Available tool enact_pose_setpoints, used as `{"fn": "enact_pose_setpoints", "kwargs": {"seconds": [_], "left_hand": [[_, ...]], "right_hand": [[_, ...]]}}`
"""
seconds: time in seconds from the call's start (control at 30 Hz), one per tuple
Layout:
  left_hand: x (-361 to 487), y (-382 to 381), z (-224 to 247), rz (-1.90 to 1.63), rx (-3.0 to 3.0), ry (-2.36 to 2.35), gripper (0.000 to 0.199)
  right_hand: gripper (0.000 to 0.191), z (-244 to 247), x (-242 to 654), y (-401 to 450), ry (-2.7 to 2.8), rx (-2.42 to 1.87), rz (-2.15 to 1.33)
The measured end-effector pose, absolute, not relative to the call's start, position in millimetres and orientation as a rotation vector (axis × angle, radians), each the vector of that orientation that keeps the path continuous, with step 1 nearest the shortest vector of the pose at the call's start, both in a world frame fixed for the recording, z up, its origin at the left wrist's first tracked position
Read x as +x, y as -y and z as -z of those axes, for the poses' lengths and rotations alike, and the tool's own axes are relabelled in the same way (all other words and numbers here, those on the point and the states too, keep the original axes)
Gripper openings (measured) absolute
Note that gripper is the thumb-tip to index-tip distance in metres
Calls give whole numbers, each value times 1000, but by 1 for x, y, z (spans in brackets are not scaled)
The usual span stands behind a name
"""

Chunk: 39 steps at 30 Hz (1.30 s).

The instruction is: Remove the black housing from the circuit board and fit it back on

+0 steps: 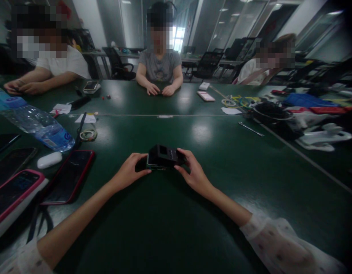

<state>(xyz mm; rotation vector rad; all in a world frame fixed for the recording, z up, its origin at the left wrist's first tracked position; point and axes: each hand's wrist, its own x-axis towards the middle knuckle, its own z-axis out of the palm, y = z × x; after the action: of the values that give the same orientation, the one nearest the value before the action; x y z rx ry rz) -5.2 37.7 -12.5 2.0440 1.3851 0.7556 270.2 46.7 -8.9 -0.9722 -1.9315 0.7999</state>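
right of the bottle [43, 125] and nearer the wearer, a black case [164, 155] sits over a green-edged board [152, 166], both held between the wearer's two hands above the table [221, 213]. the case has a rectangular window and a row of small marks, and the board's edge shows under its left end. whether the pair touches the table cannot be told.

the left hand [129, 173], on the bottle's side of the case, pinches the board's end, thumb in front and forefinger behind. the right hand [193, 170], farther from the bottle, has its fingers bent around the case's other end, thumb along the front edge.

just below the bottle lie a white pod [49, 160] and a red-rimmed phone [68, 177]; a bracelet [88, 134] is just to its right. far to the bottle's right, a wrench [251, 129] lies near a heap of cables [241, 102].

beyond the bottle sits a person in white [64, 62], forearms on the table. farther right of the bottle, across the table, a person in grey [160, 70] has both hands on a small dark thing, too small to make out.
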Motion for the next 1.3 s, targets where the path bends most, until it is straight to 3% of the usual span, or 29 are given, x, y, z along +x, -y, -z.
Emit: {"fn": "enact_pose_setpoints", "kwargs": {"seconds": [0.3,0.47,0.53,1.03,1.3], "left_hand": [[-4,-36,11,-737,2034,-1363,52],[-1,-34,0,-790,2059,-1307,85],[0,-33,-3,-774,2071,-1285,89],[-5,-31,-5,-616,2079,-1293,64],[-3,-30,-9,-591,2079,-1292,66]], "right_hand": [[55,3,269,-46,2107,-968,-656],[55,6,269,-48,2169,-949,-745],[55,8,269,-49,2179,-940,-792],[50,-1,270,-48,2196,-816,-744],[49,0,270,-48,2210,-778,-744]]}}
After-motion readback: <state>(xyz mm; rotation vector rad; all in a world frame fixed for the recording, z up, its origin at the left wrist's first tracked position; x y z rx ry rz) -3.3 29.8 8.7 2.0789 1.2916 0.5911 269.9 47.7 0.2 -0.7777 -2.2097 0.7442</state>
